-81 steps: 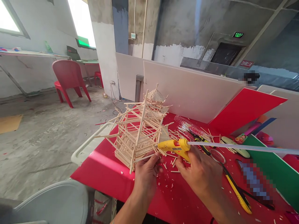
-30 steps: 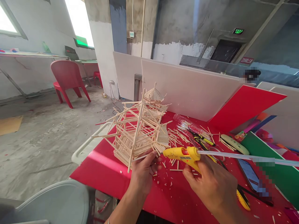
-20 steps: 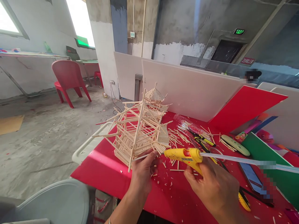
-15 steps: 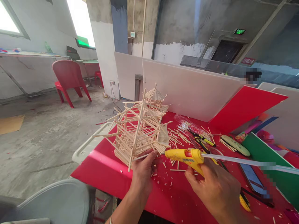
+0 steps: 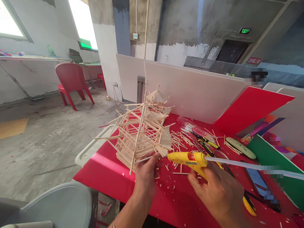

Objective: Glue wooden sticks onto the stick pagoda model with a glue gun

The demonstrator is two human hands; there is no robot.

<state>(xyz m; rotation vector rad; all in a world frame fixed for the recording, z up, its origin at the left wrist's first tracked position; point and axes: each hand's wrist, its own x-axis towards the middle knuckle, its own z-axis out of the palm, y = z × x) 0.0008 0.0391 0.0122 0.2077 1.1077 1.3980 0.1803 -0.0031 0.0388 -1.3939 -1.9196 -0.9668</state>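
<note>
My left hand (image 5: 146,174) pinches a thin wooden stick (image 5: 143,160) at the near lower edge of a pavilion-like model (image 5: 148,147) built from many such sticks. Wrapped round the handle of a yellow hot glue gun (image 5: 186,157), my right hand (image 5: 219,190) keeps it level. The gun's nozzle points left, close to my left fingertips and the model's near right corner. A long clear glue stick (image 5: 239,163) runs out of the gun's back end. Whether the nozzle touches the model, I cannot tell.
The model stands on a red board (image 5: 104,171). Loose sticks (image 5: 179,139), pliers (image 5: 206,142), a green case (image 5: 241,148), a phone (image 5: 257,182) and a yellow cutter (image 5: 249,205) lie to the right. White panels (image 5: 190,91) stand behind; a grey stool (image 5: 57,205) is at lower left.
The view has shifted very slightly. Both hands, the glue gun and the model hold nearly the same places.
</note>
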